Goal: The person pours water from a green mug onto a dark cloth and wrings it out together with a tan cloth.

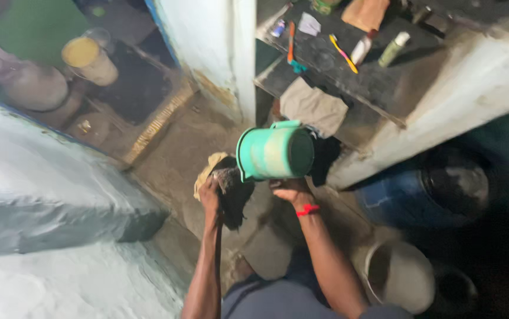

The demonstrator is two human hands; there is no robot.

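Green mug (276,152) at frame centre, tipped sideways, held from below by my right hand (291,190), fingers closed under its base. Dark wet cloth (231,192) left of mug, bunched in my left hand (209,195), fist closed. Red wristband (307,210) on right wrist.

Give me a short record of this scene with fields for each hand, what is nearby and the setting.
left hand: grips a dark wet cloth
right hand: holds up a green plastic mug, tipped on its side
wrist: red band
nearby: blue drum, grey bucket
shelf: toothbrushes, small bottles
setting: dim washing corner, whitewashed walls
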